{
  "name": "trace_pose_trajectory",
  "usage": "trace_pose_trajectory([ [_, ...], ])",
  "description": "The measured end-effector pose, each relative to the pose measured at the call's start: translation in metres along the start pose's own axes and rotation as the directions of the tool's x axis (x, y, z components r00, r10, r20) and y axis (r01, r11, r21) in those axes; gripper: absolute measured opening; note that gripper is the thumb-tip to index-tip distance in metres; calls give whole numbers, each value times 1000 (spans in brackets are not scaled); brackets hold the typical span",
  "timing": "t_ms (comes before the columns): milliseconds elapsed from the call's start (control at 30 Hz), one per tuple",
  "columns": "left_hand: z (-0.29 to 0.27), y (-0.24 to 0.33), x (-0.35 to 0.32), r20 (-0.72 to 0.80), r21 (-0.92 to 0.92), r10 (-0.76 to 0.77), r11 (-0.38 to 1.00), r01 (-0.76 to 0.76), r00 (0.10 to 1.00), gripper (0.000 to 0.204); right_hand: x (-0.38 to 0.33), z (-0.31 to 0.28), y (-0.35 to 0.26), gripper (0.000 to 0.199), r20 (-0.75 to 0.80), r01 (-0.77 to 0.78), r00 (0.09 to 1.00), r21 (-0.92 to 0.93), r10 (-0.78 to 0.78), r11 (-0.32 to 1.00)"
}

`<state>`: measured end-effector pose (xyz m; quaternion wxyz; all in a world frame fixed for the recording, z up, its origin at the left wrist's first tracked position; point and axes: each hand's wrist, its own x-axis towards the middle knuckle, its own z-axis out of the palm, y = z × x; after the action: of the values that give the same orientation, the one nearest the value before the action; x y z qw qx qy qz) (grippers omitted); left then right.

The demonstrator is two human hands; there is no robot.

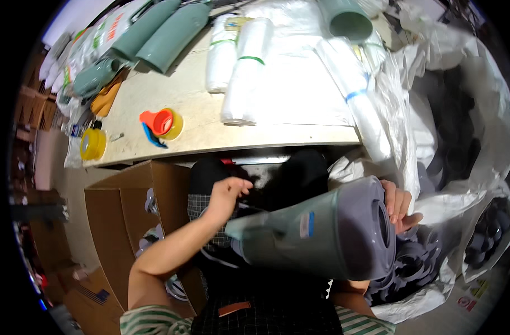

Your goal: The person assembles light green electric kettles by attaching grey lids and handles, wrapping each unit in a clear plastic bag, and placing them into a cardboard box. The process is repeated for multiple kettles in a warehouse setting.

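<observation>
Across my lap lies a large grey-green plastic jug body (pixel 283 237), tilted on its side. Its wide purple-grey base (pixel 364 234) points to the right, and a small blue-and-white sticker (pixel 306 224) is on its wall. My right hand (pixel 398 206) grips the rim of that base, fingers curled against it and part of the palm hidden. Over the narrow end, my left hand (pixel 228 195) is raised with its fingers pinched together. Whatever is in that pinch, if anything, is too small to make out.
The table (pixel 199 134) ahead bears rolled plastic bags (pixel 246 72), yellow tape (pixel 93 144), an orange-and-blue tape cutter (pixel 160 124) and green jug bodies (pixel 174 36). An open cardboard box (pixel 121 223) stands left. Purple-grey parts (pixel 411 259) fill a white sack (pixel 442 285) right.
</observation>
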<state>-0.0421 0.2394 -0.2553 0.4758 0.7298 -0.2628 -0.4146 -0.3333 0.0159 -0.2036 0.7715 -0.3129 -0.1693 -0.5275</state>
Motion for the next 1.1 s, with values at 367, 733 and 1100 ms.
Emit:
trace_pose_trajectory([
  [367, 109, 136, 196, 37, 342, 685, 676, -653, 728, 14, 24, -41, 38, 40, 114, -61, 993, 364, 21, 929],
  [733, 88, 142, 254, 18, -402, 155, 905, -135, 988, 25, 50, -60, 48, 32, -679, -772, 506, -80, 533, 630],
  [1100, 91, 143, 81, 305, 5, 433, 890, -456, 848, 32, 37, -51, 86, 29, -557, -660, 740, -497, 376, 563],
])
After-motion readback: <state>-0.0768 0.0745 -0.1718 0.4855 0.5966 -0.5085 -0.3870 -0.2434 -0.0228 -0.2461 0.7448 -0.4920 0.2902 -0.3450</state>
